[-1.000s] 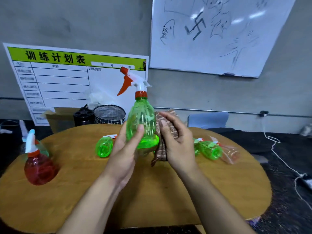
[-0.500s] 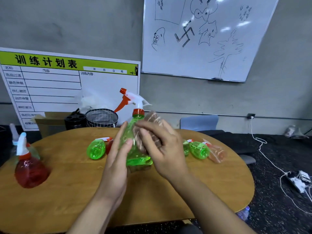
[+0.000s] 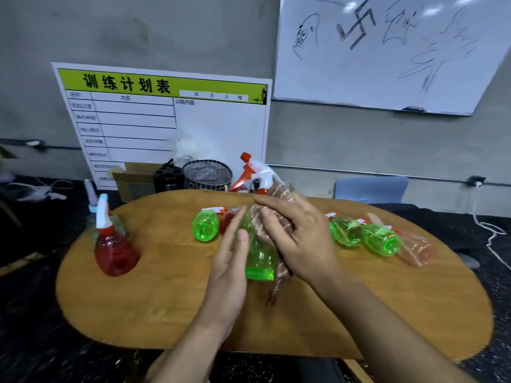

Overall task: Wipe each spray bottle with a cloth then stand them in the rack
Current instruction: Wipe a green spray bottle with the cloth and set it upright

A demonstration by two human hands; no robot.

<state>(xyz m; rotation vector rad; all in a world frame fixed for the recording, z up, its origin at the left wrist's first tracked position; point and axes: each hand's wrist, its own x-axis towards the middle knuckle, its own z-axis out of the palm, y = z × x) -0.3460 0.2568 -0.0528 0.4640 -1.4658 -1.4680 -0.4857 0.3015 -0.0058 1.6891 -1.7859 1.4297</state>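
red spray bottle (image 3: 116, 251) upright at left, green bottles (image 3: 365, 237) lying right

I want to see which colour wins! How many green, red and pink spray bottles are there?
Green bottles: 4
Red bottles: 2
Pink bottles: 1
Total: 7
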